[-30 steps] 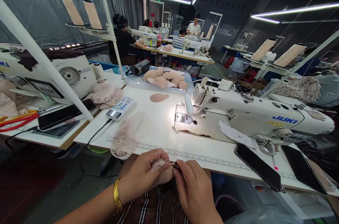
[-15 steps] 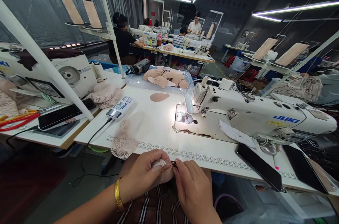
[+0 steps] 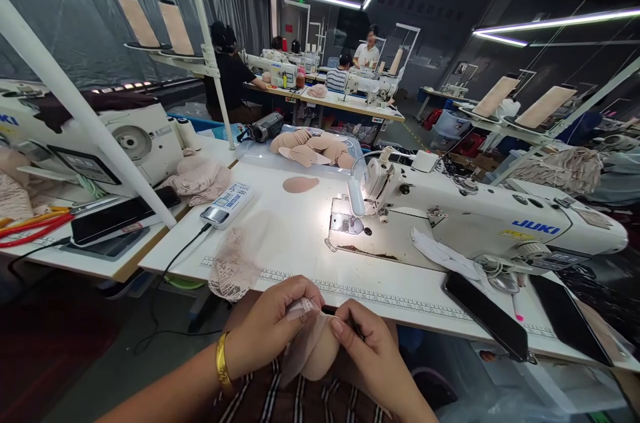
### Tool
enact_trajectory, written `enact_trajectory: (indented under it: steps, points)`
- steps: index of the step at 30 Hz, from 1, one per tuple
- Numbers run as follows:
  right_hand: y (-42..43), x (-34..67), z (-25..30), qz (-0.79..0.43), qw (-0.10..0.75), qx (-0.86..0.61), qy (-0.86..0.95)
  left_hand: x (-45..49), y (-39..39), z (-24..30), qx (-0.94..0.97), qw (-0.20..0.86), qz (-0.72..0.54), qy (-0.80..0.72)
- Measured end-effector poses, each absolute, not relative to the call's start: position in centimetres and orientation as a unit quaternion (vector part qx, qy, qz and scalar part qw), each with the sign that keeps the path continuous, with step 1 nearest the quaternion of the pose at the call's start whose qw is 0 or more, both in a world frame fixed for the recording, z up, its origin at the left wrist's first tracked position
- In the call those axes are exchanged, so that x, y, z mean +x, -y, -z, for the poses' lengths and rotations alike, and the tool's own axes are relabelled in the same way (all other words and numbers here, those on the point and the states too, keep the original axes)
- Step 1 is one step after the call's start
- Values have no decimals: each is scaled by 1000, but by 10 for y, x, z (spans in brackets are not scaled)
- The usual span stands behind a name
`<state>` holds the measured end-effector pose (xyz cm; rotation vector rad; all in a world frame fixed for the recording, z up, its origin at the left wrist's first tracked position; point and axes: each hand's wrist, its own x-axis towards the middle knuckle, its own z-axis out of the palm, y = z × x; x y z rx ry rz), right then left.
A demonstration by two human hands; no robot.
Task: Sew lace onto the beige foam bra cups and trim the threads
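Just in front of the table edge, my left hand (image 3: pixel 280 323), with a gold bracelet (image 3: pixel 223 364) at the wrist, is closed on a beige lace cup piece (image 3: pixel 318 351). Its rounded, cup-like part hangs below my fingers, over my lap. My right hand (image 3: pixel 367 343) pinches the same piece by its upper edge. A slim dark tool (image 3: pixel 357 328) shows between the right fingers, mostly hidden; its kind cannot be made out. Left of my hands, another lace piece (image 3: pixel 234 270) lies over the table's front edge.
A JUKI sewing machine (image 3: pixel 470 216) stands on the right of the white table (image 3: pixel 285 230). Beige oval pads (image 3: pixel 315 146) fill a clear tray behind; one pad (image 3: pixel 301 184) lies loose. A cabled white device (image 3: pixel 227 205) and dark phones (image 3: pixel 487 313) lie nearby. Co-workers sit farther back.
My right hand has shifted slightly right and turned, drawing the edge of the cup piece out between both hands. More of its rounded part now shows beneath them.
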<state>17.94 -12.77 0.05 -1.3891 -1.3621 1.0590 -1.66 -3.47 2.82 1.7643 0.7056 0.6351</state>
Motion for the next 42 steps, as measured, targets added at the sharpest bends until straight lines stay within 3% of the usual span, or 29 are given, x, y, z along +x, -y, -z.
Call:
enact_trajectory:
  steps: [4, 8, 14, 17, 33, 42]
  points:
    - [125, 177, 0, -468, 474, -538, 516, -14, 36, -27, 727, 567, -267, -278]
    - [125, 171, -4, -403, 457, -566, 555, -12, 38, -23, 724, 565, -253, -305]
    - [132, 167, 4, -79, 453, -599, 656, -12, 37, -24, 705, 564, -258, -344]
    - [134, 165, 7, 20, 422, -585, 693, -12, 37, -26, 696, 570, -259, -351]
    - [129, 161, 5, 119, 399, -569, 709, -12, 38, -32, 702, 563, -250, -357]
    - [128, 161, 13, 203, 346, -558, 726, -9, 39, -30, 681, 579, -256, -368]
